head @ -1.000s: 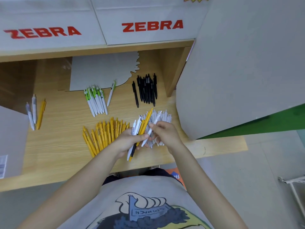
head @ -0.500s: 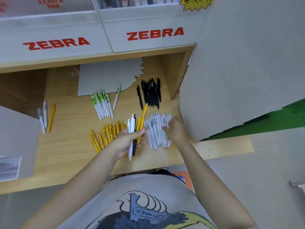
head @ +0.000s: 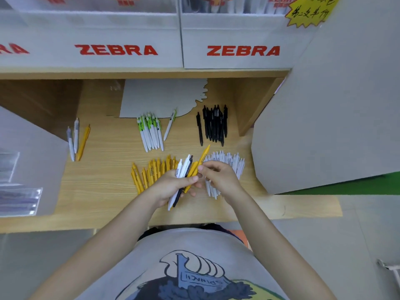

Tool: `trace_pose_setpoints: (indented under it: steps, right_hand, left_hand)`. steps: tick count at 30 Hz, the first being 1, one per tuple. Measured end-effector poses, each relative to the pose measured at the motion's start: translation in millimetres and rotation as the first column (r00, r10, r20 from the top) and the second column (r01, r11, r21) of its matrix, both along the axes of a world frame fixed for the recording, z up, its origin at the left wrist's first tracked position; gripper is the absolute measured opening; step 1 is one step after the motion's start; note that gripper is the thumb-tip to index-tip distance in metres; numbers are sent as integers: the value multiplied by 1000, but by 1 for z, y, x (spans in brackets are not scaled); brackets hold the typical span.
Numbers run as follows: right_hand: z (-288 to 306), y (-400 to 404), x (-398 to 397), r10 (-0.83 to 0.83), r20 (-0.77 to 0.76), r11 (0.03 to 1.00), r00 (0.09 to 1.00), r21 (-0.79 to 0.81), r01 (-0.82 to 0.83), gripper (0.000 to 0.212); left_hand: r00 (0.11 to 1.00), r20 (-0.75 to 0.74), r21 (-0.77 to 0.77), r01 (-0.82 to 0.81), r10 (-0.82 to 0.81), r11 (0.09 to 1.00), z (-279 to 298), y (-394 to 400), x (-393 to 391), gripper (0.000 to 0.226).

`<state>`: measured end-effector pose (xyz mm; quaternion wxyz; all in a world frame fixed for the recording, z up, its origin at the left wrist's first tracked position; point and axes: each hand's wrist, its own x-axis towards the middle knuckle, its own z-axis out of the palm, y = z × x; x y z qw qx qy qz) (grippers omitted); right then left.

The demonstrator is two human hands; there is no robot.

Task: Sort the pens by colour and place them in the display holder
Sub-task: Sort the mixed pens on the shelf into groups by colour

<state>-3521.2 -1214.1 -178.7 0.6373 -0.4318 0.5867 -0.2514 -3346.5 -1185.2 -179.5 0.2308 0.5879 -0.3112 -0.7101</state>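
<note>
Wooden table [head: 97, 187] mid-frame carries sorted yellow, white, green-white, black pen piles; left hand [head: 171, 185] grips unsorted mixed pens [head: 184, 169], right hand [head: 218, 178] pinching one; nothing seen placed into white ZEBRA display holder [head: 238, 35], top.

wood shelf [head: 97, 191], yellow [head: 149, 172], black [head: 213, 124], white pens [head: 231, 161]

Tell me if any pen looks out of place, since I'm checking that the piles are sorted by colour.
Yes: at the far left a yellow pen lies beside two grey-and-white pens, apart from the yellow pile. One green-clipped white pen also lies askew, just right of its pile. The black pile looks uniform.
</note>
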Motion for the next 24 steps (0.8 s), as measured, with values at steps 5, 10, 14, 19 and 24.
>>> trace_pose_setpoints:
  steps: [5,10,14,19,24]
  right_hand:
    - [-1,-7,40,10,-12,1000,1000,13,-10,11]
    - [-11,-8,82,169,-146,985,975,68,-160,13]
    - [-16,-6,111,211,-120,975,970,89,-201,12]
    - [-33,-4,131,231,-250,973,940,83,-217,10]
    - [-43,-14,140,164,-308,985,937,-4,-174,12]
  left_hand:
    - [975,-34,27,-217,218,976,-9,18,53,20]
    - [937,-111,109,-319,331,941,-23,45,104,23]
    - [922,-176,113,-329,345,938,-28,51,125,22]
    - [929,-176,129,-307,326,943,-36,40,134,22]
    - [880,-272,155,-359,389,920,-40,42,147,18]
